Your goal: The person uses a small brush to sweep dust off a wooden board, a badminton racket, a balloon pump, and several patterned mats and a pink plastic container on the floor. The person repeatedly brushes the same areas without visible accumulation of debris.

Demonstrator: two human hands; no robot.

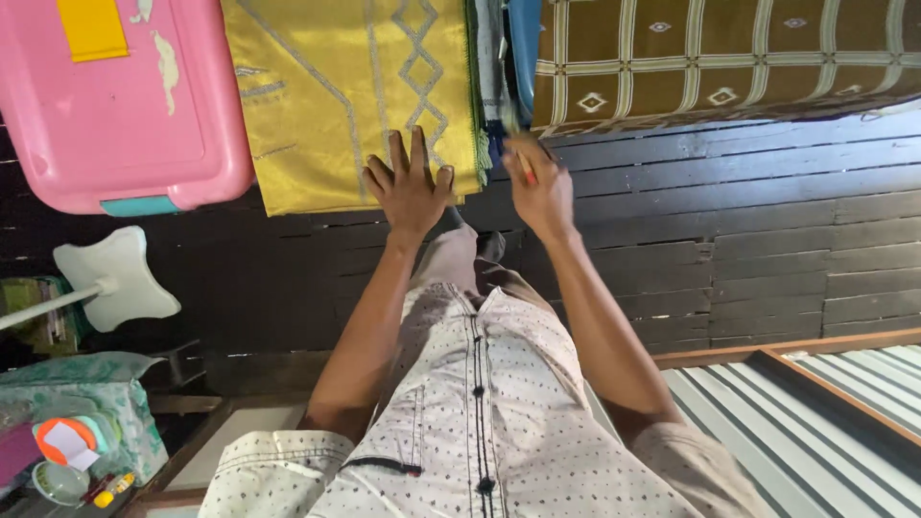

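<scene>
Fingers (408,158) of the left hand (411,192) lie spread and flat on the lower edge of a folded yellow cloth (355,91) with a pale diamond pattern; this grip is wide and closes on nothing, it only presses the fabric. The right hand (542,192) is curled, its grip narrow around something small and reddish at the fingertips, but the thing is blurred and I cannot tell what it is or how firmly it is held. It sits just beside the thin stack of folded fabrics (494,67) wedged between the yellow cloth and a brown checked cloth (720,58). A pink plastic tub (115,105) lies touching the yellow cloth's far side. All of it rests on a dark plank floor (729,221), and the person's dotted shirt (480,422) fills the lower part of the view. As I judge it, the main risk is at the yellow cloth: a flat palm gives friction only, so any sideways push could wrinkle the fold or slide the whole piece over the smooth planks toward the tub. The right hand works close to the stack's loose edges, and a pull there could drag neighbouring layers out of line. The small held thing could also slip and drop into a gap between planks.
</scene>
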